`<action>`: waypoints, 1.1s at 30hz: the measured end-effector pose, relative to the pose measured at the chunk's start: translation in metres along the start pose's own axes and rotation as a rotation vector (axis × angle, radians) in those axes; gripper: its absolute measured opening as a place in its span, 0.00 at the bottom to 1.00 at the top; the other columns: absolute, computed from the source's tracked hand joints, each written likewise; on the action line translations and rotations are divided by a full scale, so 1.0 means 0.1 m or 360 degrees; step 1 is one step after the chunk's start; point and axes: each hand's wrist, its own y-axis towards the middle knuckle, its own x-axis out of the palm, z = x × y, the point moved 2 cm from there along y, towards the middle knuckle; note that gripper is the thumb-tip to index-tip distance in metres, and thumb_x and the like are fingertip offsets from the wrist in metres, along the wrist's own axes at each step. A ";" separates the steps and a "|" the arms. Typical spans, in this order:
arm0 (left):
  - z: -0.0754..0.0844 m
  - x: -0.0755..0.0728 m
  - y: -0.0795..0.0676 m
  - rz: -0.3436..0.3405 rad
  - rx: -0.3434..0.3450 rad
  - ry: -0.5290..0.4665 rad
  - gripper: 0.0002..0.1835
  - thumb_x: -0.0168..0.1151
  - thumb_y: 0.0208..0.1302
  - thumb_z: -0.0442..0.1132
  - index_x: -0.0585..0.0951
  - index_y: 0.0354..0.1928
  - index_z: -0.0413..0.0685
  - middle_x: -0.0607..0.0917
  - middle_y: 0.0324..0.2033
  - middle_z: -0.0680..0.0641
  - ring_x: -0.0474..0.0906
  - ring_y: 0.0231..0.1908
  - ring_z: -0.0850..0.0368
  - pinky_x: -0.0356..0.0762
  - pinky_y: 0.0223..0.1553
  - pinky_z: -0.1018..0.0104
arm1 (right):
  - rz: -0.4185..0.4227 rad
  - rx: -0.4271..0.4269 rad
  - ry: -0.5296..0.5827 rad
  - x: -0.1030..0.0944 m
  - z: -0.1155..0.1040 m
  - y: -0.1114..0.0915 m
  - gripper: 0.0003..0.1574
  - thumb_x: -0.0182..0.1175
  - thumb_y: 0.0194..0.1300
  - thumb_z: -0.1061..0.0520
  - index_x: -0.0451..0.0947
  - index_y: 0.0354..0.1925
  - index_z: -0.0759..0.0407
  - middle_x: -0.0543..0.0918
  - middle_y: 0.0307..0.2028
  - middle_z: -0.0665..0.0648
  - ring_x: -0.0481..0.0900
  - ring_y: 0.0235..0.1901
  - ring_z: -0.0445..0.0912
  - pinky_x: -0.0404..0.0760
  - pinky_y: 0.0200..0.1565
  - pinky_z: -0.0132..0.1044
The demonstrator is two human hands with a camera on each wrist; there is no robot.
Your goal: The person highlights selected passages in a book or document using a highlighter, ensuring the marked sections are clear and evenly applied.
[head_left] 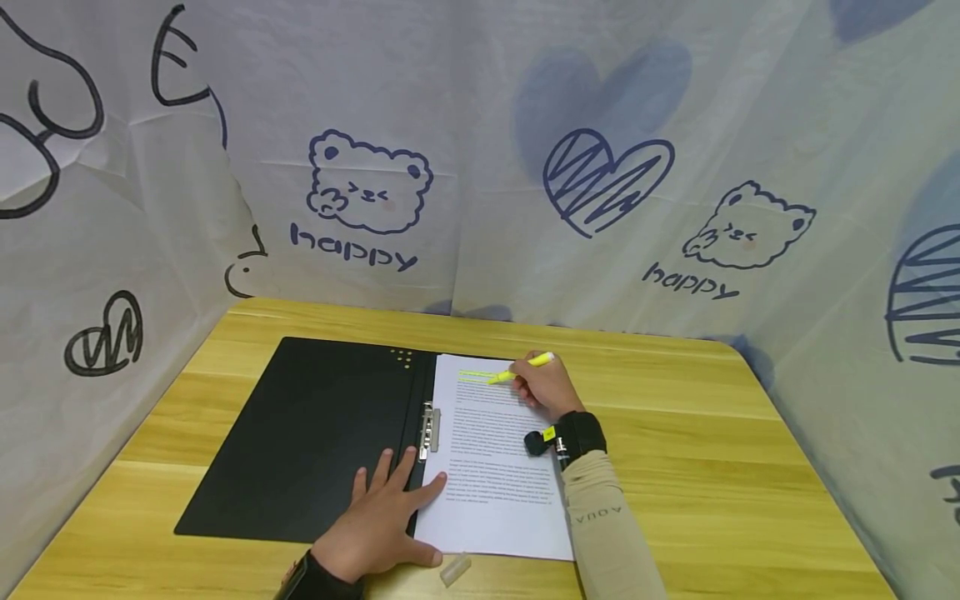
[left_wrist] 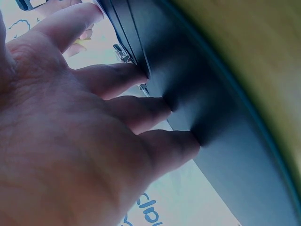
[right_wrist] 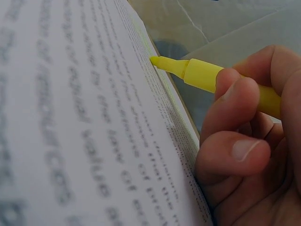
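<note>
A yellow highlighter [head_left: 522, 367] is pinched in my right hand [head_left: 550, 388], its tip at the upper lines of a printed sheet [head_left: 495, 525]. Yellow marks run across the top lines of text. In the right wrist view, thumb and fingers wrap the highlighter [right_wrist: 204, 75] and its uncapped tip meets the page. My left hand [head_left: 378, 521] lies with spread fingers across the lower spine of a black clip folder [head_left: 300, 433] and the sheet's left edge. In the left wrist view, the left hand's straight fingers [left_wrist: 136, 110] touch the folder's dark cover [left_wrist: 221, 117].
A metal clip [head_left: 429, 429] sits along the folder's spine. Near the table's front edge, beside the left thumb, lies a small translucent cap [head_left: 455, 570]. The wooden table [head_left: 697, 467] extends to the right. Drawn-on white cloth [head_left: 480, 167] hangs behind and at both sides.
</note>
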 end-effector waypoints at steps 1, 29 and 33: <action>0.00 0.00 0.00 -0.0001 0.0000 0.0001 0.50 0.82 0.47 0.58 0.74 0.75 0.58 0.54 0.80 0.33 0.38 0.78 0.25 0.35 0.69 0.20 | 0.0001 -0.0004 -0.0003 0.00 0.00 0.00 0.14 0.65 0.65 0.53 0.73 0.30 0.59 0.80 0.20 0.55 0.70 0.14 0.43 0.66 0.16 0.32; -0.03 0.02 0.02 -0.0001 0.0004 0.0005 0.50 0.82 0.47 0.58 0.73 0.75 0.58 0.53 0.80 0.33 0.38 0.78 0.25 0.35 0.69 0.20 | 0.0011 -0.0051 -0.0030 -0.04 0.06 0.04 0.15 0.66 0.64 0.52 0.74 0.30 0.60 0.78 0.20 0.56 0.69 0.15 0.43 0.66 0.16 0.32; -0.04 0.03 0.03 0.0010 0.0013 0.0000 0.50 0.82 0.47 0.58 0.74 0.75 0.58 0.54 0.79 0.33 0.38 0.78 0.25 0.35 0.69 0.20 | 0.0006 -0.0062 -0.0038 -0.04 0.05 0.03 0.15 0.66 0.64 0.51 0.75 0.30 0.61 0.78 0.20 0.55 0.69 0.15 0.43 0.66 0.15 0.32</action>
